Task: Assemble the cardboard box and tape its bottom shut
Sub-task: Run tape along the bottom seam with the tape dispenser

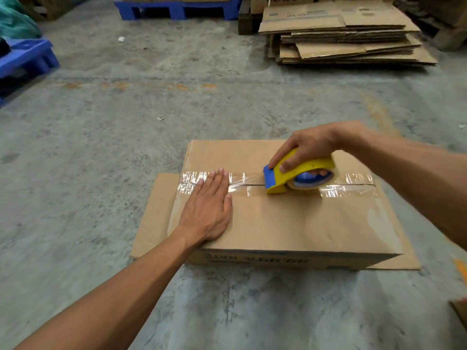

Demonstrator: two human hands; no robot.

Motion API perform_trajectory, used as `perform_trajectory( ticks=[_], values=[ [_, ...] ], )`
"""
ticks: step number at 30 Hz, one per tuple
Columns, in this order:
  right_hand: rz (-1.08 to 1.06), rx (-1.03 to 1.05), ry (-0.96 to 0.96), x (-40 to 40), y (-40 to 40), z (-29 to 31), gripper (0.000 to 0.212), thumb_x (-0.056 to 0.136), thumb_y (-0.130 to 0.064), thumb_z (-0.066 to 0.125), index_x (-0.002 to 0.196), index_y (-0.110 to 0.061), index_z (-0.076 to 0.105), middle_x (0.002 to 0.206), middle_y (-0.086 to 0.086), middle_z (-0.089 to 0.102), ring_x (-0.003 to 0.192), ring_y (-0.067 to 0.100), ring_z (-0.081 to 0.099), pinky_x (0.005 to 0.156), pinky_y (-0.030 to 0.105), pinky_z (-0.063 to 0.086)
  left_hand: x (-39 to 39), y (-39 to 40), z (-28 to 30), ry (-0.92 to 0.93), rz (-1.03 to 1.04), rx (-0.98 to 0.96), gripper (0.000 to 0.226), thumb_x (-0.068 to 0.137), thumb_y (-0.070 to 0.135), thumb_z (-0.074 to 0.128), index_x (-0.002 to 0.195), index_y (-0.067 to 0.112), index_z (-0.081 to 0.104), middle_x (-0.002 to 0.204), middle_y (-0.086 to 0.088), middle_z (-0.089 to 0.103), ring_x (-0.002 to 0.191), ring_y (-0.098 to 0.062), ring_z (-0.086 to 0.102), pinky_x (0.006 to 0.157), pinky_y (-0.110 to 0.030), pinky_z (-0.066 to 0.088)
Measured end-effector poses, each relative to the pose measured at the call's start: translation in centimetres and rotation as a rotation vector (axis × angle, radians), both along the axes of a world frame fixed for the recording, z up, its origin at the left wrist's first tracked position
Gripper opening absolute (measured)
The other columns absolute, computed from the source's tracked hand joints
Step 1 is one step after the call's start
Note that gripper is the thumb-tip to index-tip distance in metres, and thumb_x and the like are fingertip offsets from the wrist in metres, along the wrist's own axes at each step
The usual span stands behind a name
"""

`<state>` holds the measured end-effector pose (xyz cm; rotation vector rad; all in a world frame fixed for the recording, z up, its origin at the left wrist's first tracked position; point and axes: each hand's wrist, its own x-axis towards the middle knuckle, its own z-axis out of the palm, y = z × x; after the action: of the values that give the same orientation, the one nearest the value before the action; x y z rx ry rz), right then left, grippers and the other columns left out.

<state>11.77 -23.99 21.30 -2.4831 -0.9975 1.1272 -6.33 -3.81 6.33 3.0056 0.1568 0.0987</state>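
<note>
Meanwhile one flat left hand presses one cardboard box; right hand grips one tape dispenser.

— Brown cardboard box, clear shiny tape on the seam?
— Yes, and yellow tape dispenser with blue parts; blue pallets on grey floor

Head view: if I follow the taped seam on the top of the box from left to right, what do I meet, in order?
Crinkled clear tape at the left end → left hand lying flat on the seam → yellow tape dispenser gripped by the right hand → more clear tape toward the right end of the cardboard box.
</note>
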Motion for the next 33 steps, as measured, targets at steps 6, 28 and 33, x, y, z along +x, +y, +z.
perform_trajectory(
  ticks=[6,28,33],
  values=[
    [-0.057,-0.048,-0.062,0.7,-3.4,0.2,0.031,0.092,-0.025,0.068,0.122,-0.035,0.069,0.047,-0.004,0.062,0.034,0.013,0.054,0.039,0.023,0.049,0.1,-1.0,0.7,0.068,0.05,-0.004,0.067,0.095,0.041,0.007,0.156,0.014,0.003,0.165,-0.003,-0.002,0.151,-0.019,-0.004,0.12,-0.041,-0.005],
    [0.019,0.033,-0.172,-1.3,7.5,-1.8,0.033,0.088,-0.042,0.067,0.121,-0.044,0.068,0.112,-0.014,0.061,0.104,0.013,0.055,0.095,0.027,0.047,-1.2,8.1,0.7,0.129,-0.052,0.055,0.067,0.09,0.057,0.003,0.155,0.039,0.002,0.162,0.017,0.0,0.15,-0.007,-0.001,0.122,-0.038,0.005],
    [0.043,0.014,-0.156,-1.2,8.5,-1.6,0.033,0.088,-0.045,0.066,0.121,-0.045,0.068,0.11,-0.012,0.067,0.089,0.011,0.066,0.082,0.026,0.055,-0.4,6.0,1.8,0.144,0.031,0.024,0.07,0.091,0.046,0.014,0.156,0.022,0.013,0.164,0.002,0.008,0.151,-0.016,0.006,0.121,-0.042,0.004]
  ],
)
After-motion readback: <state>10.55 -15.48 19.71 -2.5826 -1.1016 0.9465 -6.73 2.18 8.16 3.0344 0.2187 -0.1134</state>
